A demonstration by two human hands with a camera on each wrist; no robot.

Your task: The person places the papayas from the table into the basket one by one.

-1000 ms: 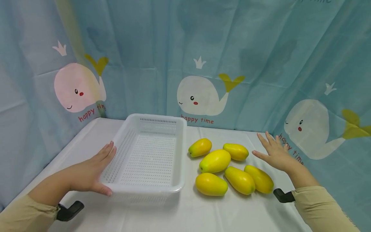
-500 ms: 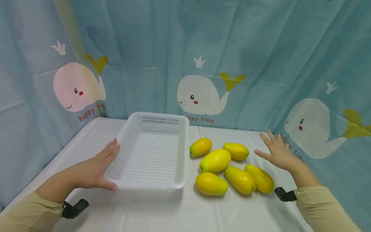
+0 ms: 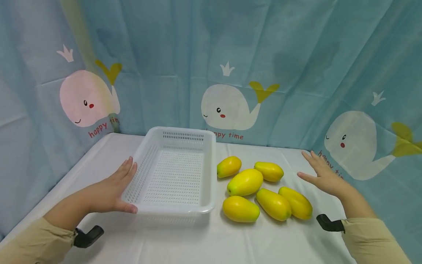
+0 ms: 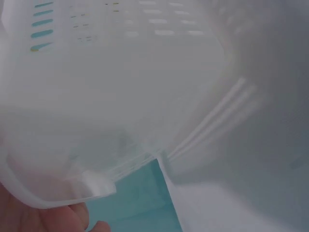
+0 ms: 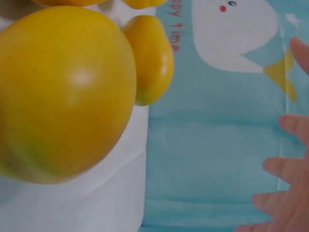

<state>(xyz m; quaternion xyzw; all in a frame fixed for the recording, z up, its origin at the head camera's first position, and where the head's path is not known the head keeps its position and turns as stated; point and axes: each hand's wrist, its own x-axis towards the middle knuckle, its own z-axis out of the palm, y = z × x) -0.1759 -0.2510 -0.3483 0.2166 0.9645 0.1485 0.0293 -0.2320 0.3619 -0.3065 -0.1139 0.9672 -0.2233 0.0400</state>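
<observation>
On the left of the table stands a white perforated plastic basket (image 3: 165,209), with nothing in it. My left hand (image 3: 108,192) lies flat against its left side, fingers straight and thumb at the near corner of the rim. In the left wrist view, fingertips (image 4: 63,220) show under the rim of the basket (image 4: 106,87). Several yellow papaya-like fruits, such as the large middle one (image 3: 245,182), lie to the right of the basket. Beyond them, my right hand (image 3: 324,178) is held with fingers spread and holds nothing. A fruit (image 5: 72,92) looms large in the right wrist view.
A white cloth (image 3: 184,242) covers the table. Behind and on both sides hangs a blue curtain (image 3: 158,55) printed with whales, close to the table's far edge. The nearest fruits sit just off the basket's right wall.
The basket has slid slightly right and away with my left hand, and its right rim now overlaps the leftmost fruit in view. My right hand has drifted a little to the right.
</observation>
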